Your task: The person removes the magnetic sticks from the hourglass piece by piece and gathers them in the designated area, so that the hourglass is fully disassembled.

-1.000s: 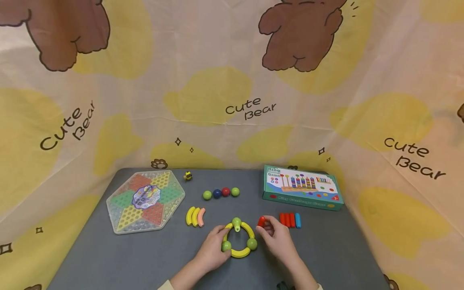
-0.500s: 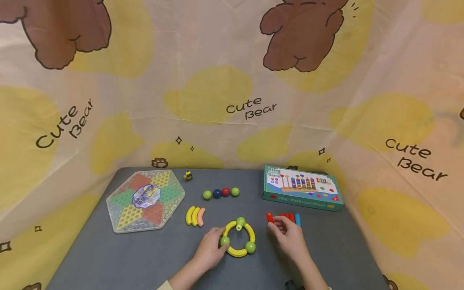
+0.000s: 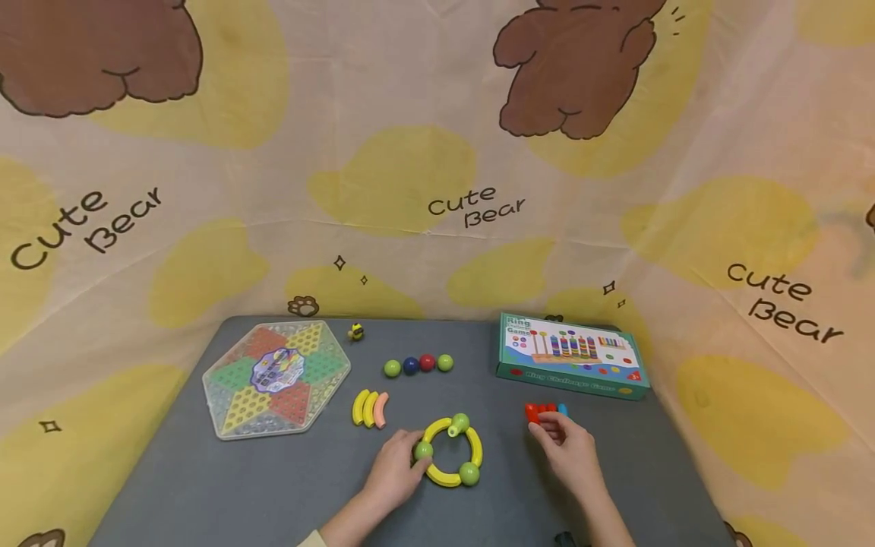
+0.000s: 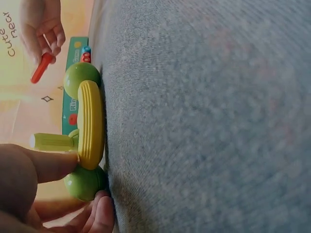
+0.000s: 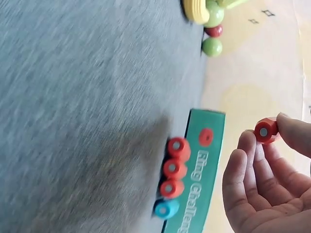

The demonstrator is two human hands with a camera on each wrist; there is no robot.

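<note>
A ring of yellow curved pieces (image 3: pixel 444 480) and green balls lies on the table. My left hand (image 3: pixel 395 469) holds the ring at its left green ball (image 4: pixel 83 183), thumb on one side and fingers on the other. A short light-green rod (image 4: pixel 51 141) sticks up from the ring's far ball. My right hand (image 3: pixel 570 452) pinches a red rod (image 5: pixel 265 131) between thumb and fingertips, raised off the table. Below it, several red rods (image 5: pixel 173 168) and one blue rod (image 5: pixel 166 208) lie side by side, partly hidden by the hand in the head view.
Two yellow curved pieces (image 3: pixel 364 409) and a pink one (image 3: pixel 381 410) lie left of the ring. Behind it is a row of coloured balls (image 3: pixel 411 366). A hexagonal game board (image 3: pixel 235 380), a small bee figure (image 3: pixel 356 332) and a game box (image 3: pixel 573 355) stand further back.
My right hand has moved right with the red rod, from beside the ring to over the row of rods. The ring has turned slightly clockwise while my left hand stays at it.
</note>
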